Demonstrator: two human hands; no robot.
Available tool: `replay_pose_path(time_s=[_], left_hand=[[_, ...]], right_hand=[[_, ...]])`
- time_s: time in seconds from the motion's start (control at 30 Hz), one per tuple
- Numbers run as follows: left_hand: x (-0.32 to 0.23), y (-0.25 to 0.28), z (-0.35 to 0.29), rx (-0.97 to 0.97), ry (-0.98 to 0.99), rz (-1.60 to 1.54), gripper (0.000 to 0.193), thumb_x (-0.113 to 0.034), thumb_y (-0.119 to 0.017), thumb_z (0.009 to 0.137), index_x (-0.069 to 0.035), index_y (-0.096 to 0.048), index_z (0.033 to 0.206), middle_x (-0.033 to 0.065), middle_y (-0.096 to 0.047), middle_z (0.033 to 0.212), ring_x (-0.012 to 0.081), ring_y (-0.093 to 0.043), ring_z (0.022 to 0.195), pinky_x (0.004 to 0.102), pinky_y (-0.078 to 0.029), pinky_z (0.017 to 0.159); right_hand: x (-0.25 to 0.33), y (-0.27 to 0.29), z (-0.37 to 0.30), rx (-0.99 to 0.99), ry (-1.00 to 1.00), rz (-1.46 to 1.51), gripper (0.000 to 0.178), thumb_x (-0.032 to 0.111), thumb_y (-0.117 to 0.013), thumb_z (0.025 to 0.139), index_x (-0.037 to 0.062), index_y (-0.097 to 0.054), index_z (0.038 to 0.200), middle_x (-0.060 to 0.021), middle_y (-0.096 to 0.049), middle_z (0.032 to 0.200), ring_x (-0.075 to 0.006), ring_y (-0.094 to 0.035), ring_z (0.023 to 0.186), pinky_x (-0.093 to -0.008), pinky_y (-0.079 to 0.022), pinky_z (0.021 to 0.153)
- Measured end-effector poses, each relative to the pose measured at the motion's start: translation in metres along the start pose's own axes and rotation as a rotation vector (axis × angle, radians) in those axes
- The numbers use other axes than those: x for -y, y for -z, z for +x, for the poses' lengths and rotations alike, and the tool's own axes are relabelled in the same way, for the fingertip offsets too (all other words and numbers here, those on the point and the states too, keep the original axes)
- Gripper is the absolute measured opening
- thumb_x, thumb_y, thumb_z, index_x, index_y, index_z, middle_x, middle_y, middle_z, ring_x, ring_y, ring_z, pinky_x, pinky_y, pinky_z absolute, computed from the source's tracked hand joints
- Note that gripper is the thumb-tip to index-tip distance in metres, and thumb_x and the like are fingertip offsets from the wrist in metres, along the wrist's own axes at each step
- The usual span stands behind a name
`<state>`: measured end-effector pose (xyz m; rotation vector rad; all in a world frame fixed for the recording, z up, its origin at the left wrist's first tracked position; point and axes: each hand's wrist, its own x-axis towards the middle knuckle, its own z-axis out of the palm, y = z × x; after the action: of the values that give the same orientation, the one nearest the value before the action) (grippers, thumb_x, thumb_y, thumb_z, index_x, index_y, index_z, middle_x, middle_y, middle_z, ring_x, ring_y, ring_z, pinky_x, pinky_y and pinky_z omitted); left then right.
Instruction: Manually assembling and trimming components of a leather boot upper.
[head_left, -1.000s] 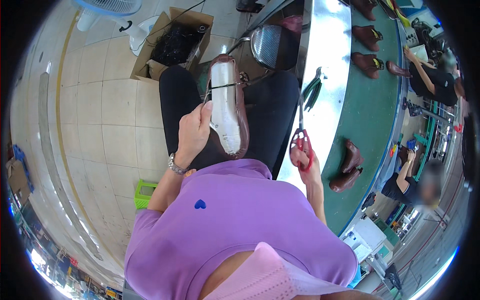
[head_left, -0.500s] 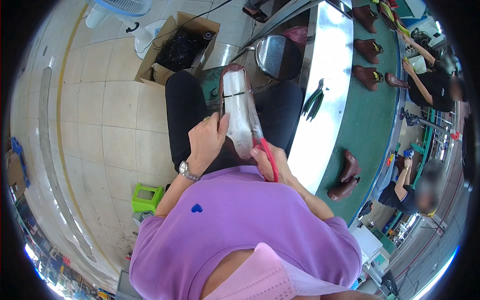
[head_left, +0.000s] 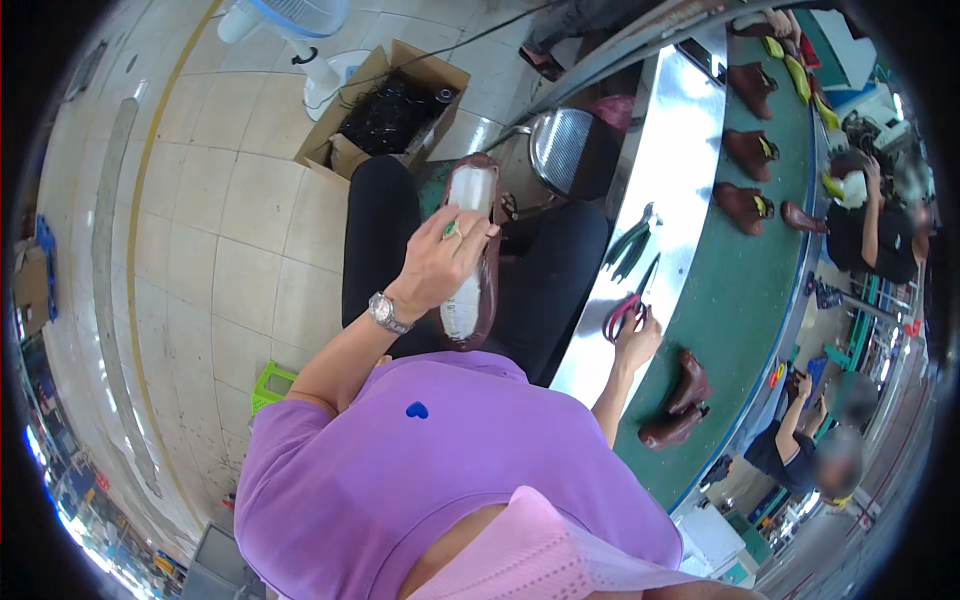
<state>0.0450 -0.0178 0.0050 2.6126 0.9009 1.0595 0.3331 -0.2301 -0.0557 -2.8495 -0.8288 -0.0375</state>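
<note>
A brown leather boot [head_left: 486, 290] lies bottom up over my lap, its long white underside facing me. My left hand [head_left: 445, 255], with a green-stoned ring and a wristwatch, reaches across the middle of that underside, fingers bent toward the boot's right edge. Part of the boot is hidden beneath the hand. To the right, my right hand [head_left: 636, 340] has its fingers on the red handles of a pair of scissors [head_left: 620, 316], over the shiny metal ledge [head_left: 590, 345]. The scissor blades point away from me. Farther up the ledge lies a dark green-handled tool [head_left: 630, 248].
Several brown boots [head_left: 750, 155] stand on the green conveyor belt [head_left: 740, 300], with another pair [head_left: 685, 400] nearer. A carton of black scraps [head_left: 390, 115], a fan [head_left: 300, 15] and a metal stool [head_left: 570, 150] stand ahead. Co-workers [head_left: 870, 235] sit across the belt.
My right hand has carried the scissors from the boot to the metal ledge. My left hand has moved onto the boot's underside. The dark band across it no longer shows.
</note>
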Motion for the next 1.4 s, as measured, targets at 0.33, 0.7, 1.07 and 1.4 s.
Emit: replay_pose_path(time_s=[0.33, 0.7, 1.07, 1.4], left_hand=[[0.064, 0.052, 0.053, -0.508, 0.232, 0.056, 0.013, -0.01, -0.07, 0.072, -0.005, -0.066, 0.083, 0.0043, -0.065, 0.087, 0.0245, -0.061, 0.081, 0.0322, -0.049, 0.077], [0.044, 0.024, -0.011, 0.474, 0.546, -0.622, 0.07, -0.058, -0.052, 0.082, 0.003, -0.048, 0.117, 0.0257, -0.047, 0.119, 0.0367, -0.056, 0.1, 0.0417, -0.046, 0.084], [-0.009, 0.0, -0.051, 0.344, 0.631, -0.253, 0.039, -0.027, -0.044, 0.094, 0.009, -0.052, 0.105, 0.0197, -0.058, 0.069, 0.0346, -0.06, 0.064, 0.0392, -0.049, 0.054], [0.02, -0.017, -0.043, 0.5, 1.201, -2.092, 0.068, -0.055, -0.051, 0.086, -0.021, -0.029, 0.141, 0.0025, -0.041, 0.131, 0.0142, -0.041, 0.115, 0.0359, -0.037, 0.095]], right_hand=[[0.071, -0.067, 0.106, -0.078, 0.116, 0.112, 0.055, 0.031, -0.057, 0.081, -0.0065, -0.049, 0.12, -0.032, -0.052, 0.107, -0.0433, -0.054, 0.096, -0.0452, -0.044, 0.084], [0.121, 0.057, 0.05, 0.72, -0.173, 1.247, 0.054, -0.001, -0.057, 0.082, 0.0024, -0.038, 0.133, -0.0074, -0.061, 0.088, -0.0126, -0.057, 0.075, -0.0237, -0.044, 0.066], [0.24, 0.103, 0.024, 0.965, 1.409, -0.05, 0.066, 0.011, -0.057, 0.081, 0.0116, -0.027, 0.14, -0.0216, -0.061, 0.099, -0.037, -0.062, 0.082, -0.0442, -0.048, 0.074], [0.211, 0.089, 0.007, 0.869, 1.331, 0.177, 0.06, 0.007, -0.059, 0.08, 0.01, -0.035, 0.135, -0.0233, -0.061, 0.083, -0.041, -0.06, 0.078, -0.0448, -0.047, 0.068]])
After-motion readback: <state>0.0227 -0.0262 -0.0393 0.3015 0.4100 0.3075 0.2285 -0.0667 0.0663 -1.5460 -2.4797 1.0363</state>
